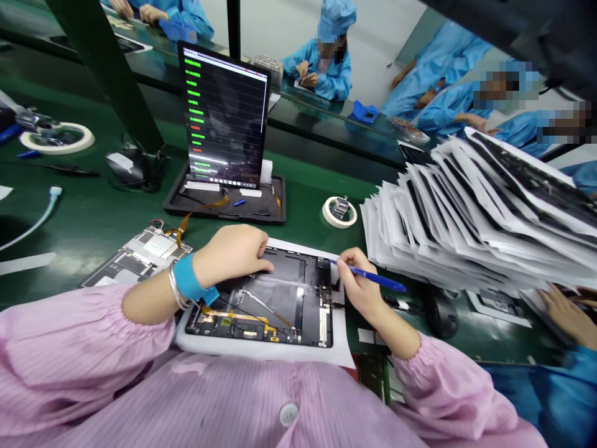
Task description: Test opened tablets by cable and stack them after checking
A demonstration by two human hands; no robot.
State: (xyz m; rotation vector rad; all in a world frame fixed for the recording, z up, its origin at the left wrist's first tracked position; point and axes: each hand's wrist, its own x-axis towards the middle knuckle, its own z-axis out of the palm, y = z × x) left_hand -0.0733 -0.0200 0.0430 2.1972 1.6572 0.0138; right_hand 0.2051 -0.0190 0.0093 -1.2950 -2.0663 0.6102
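Observation:
An opened tablet housing (282, 269) lies on white paper (344, 348) in front of me, its ribbon cables and boards exposed. My left hand (233, 250) rests over its upper left part with fingers curled and thumb bent inward. Whatever may be under those fingertips is hidden. A blue wrist strap (189, 279) circles that wrist. In my right hand (359, 283), thumb and fingers pinch a slim blue pen-like tool (381, 280). Its thin tip reaches the tablet's upper right corner; whether it touches cannot be made out.
A lit tablet screen (226, 118) stands in a black tray (224, 214) behind. Another opened device (140, 255) is at left. Tape rolls (327, 218), a mouse (441, 311) and a tall paper-interleaved stack (448, 230) lie right. A co-worker's hand (566, 314) shows far right.

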